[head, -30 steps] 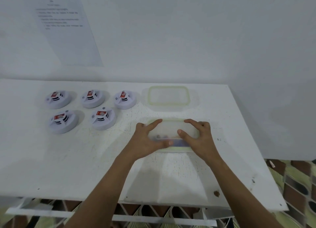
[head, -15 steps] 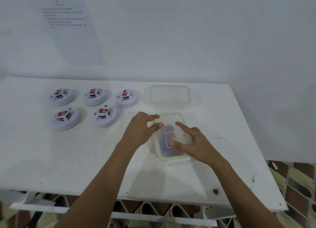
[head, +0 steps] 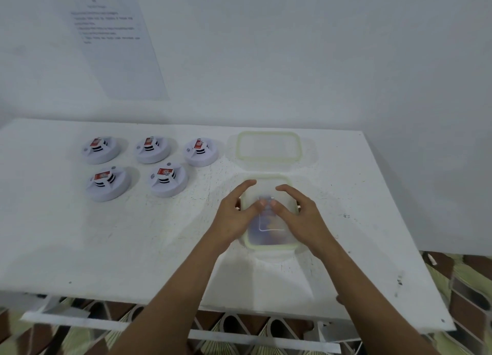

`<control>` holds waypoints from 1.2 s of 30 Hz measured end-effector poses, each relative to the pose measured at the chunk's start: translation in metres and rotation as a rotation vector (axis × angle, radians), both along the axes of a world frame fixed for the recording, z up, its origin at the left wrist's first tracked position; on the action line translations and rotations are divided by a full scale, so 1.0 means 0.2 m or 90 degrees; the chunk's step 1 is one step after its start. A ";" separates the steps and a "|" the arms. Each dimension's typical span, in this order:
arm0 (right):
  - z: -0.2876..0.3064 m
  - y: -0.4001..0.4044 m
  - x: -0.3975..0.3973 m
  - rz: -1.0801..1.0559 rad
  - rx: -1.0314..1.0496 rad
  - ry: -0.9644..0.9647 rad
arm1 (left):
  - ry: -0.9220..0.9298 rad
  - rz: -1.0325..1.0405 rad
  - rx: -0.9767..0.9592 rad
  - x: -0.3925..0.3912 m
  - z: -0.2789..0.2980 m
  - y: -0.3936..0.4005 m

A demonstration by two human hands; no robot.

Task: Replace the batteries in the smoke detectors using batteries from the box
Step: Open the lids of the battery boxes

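A: Head view. Shown at centre right of the white counter (head: 80, 248): a translucent lidded box (head: 269, 244) with a pale green rim, long axis running near to far. Both hands resting on its lid: left hand (head: 235, 216) on the left half, right hand (head: 299, 217) on the right half, fingers spread, thumbs nearly meeting over the middle. Neither clenched nor wrapped round anything; pressed flat on the lid. Whether any finger hooks a latch: cannot tell.

B: Step in hand?

A: Judged as opening the box, before any battery is taken out. Next move likely to call for freeing the side flaps and lifting the lid off level, to keep the contents from spilling.

B: Contents?

A: Bluish blurred shapes seen through the lid; probably batteries, not resolved.

B: And the smoke detectors?

A: Five smoke detectors (head: 167, 180), at far left, well apart from the box: three in the far row, two nearer. Round, pale, each with a red-labelled block on top and dark slots.

B: Anything else?

A: A second clear container (head: 269, 135), green-rimmed, just beyond the box. A printed sheet (head: 117, 48) on the wall; text illegible.
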State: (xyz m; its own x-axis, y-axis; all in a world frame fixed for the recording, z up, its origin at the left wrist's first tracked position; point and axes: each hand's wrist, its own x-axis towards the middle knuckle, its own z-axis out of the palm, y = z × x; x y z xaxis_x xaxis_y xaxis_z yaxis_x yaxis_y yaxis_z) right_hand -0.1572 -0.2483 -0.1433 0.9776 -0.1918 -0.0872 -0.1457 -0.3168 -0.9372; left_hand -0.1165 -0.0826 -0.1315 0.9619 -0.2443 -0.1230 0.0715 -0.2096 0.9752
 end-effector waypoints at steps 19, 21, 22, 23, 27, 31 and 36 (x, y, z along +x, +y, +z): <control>0.16 -0.11 0.11 0.200 -0.040 0.037 | -0.052 -0.142 0.155 0.26 0.11 0.05; 0.19 -0.14 0.15 0.208 -0.079 0.041 | -0.005 -0.169 0.131 0.28 0.11 0.06; 0.20 -0.16 0.16 0.180 -0.109 0.035 | -0.001 -0.162 0.122 0.28 0.11 0.06; 0.20 -0.17 0.16 0.139 -0.141 0.026 | -0.009 -0.140 0.115 0.28 0.09 0.06; 0.15 -0.16 0.11 -0.012 -0.182 -0.010 | -0.030 0.023 0.054 0.18 0.04 0.02; 0.08 -0.12 -0.02 -0.061 -0.148 0.023 | -0.072 0.170 0.112 0.07 -0.03 -0.01; 0.07 -0.07 -0.03 -0.099 -0.110 0.040 | -0.064 0.180 0.136 0.04 -0.03 -0.02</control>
State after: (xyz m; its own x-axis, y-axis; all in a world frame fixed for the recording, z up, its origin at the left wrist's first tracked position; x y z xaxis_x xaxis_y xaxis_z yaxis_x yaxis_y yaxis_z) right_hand -0.1642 -0.2621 -0.1298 0.9289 -0.3566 -0.1003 -0.2621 -0.4412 -0.8583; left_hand -0.1081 -0.0859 -0.1379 0.9976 0.0534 -0.0438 0.0613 -0.3944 0.9169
